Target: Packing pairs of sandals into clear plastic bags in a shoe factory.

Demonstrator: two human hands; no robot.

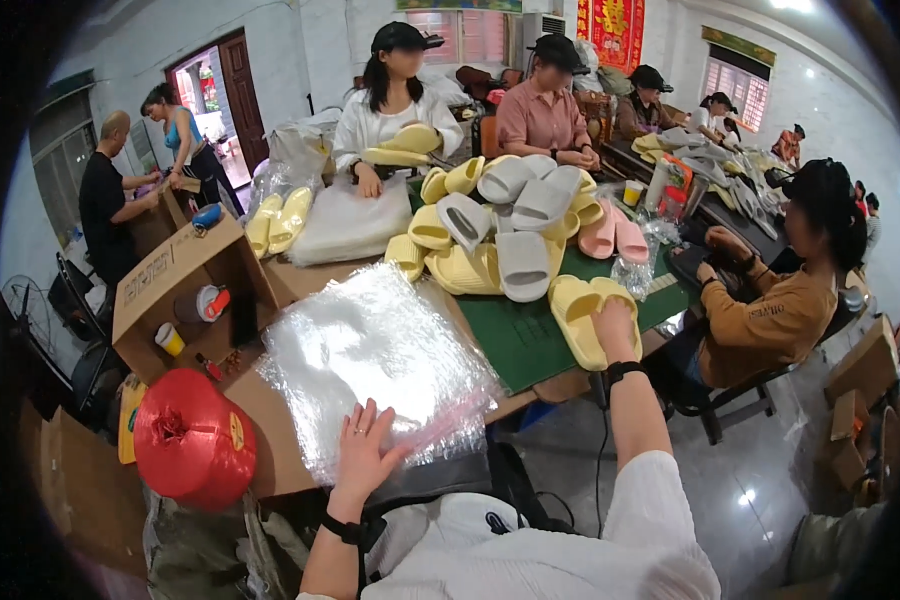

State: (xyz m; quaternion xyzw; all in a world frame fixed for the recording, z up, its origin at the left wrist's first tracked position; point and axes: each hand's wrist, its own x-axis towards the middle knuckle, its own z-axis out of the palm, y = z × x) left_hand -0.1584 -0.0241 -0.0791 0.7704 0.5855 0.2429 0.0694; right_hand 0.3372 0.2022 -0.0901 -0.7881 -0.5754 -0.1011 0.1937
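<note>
Head view: the left hand [367, 445] lies palm down at the near edge of the clear plastic bags [355, 340], fingers spread, its grip released. The right hand [615, 325] is set on the pair of yellow slippers [573, 310]; its fingertips are hidden, so whether its grip is clenched cannot be told. The pair is located at the near edge of the green mat [515, 345] on the worktop [278, 430], just beside the pile of grey and yellow slippers [523, 265]. A red twine roll [195, 440] is positioned left of the bags.
</note>
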